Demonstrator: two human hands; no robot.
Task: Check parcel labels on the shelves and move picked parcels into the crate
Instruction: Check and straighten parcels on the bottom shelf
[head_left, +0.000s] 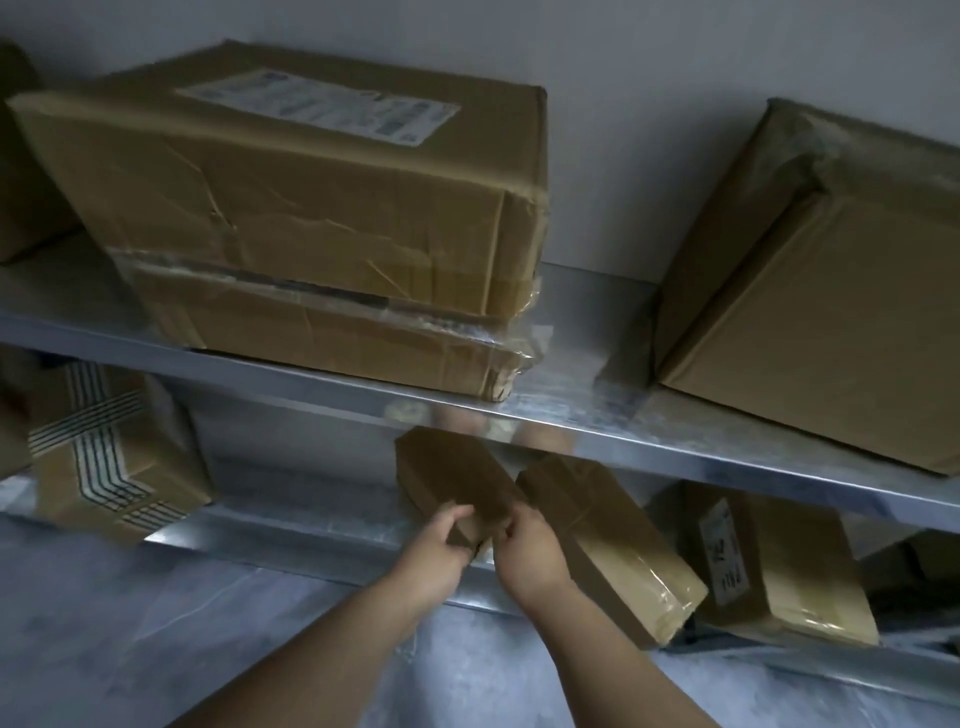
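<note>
Head view: at the lower grey metal shelf (301, 525) we hold a small brown cardboard parcel (452, 478) by its near end. Our left hand (441, 543) curls round its left side and our right hand (530, 551) pinches its right corner. A longer brown taped parcel (608, 540) lies just beside it. On the upper metal shelf (623, 434) sits a large creased brown carton (291, 208) bearing a white label (317, 106).
</note>
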